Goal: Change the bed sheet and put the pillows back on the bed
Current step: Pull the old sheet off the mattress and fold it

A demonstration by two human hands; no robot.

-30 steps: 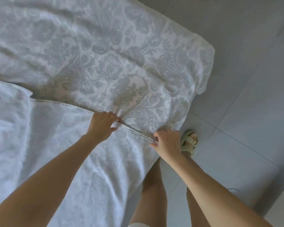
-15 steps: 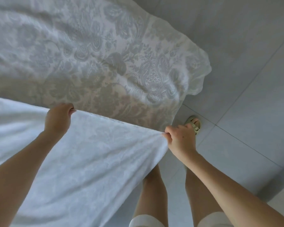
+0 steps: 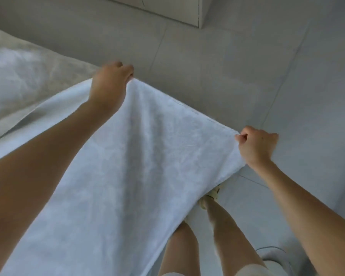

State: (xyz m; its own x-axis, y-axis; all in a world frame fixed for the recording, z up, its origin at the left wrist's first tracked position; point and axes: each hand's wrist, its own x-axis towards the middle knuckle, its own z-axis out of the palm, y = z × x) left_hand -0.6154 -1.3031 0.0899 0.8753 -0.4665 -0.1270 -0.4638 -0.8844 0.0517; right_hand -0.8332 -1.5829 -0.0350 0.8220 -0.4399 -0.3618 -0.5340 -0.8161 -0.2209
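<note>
The white sheet (image 3: 147, 156) hangs spread in front of me, stretched by its far hem between both hands and draping over my legs, its left side lying on the bed (image 3: 48, 62); I judge I hold it high and wide to keep it off the floor (image 3: 247, 66) and free of tangles. My left hand (image 3: 110, 84) has its grip curled tight round the hem at the far left, and my right hand (image 3: 255, 145) pinches the hem's right end with thumb and bent fingers. Grey tiles run far and right, to a pale cabinet (image 3: 167, 8).
</note>
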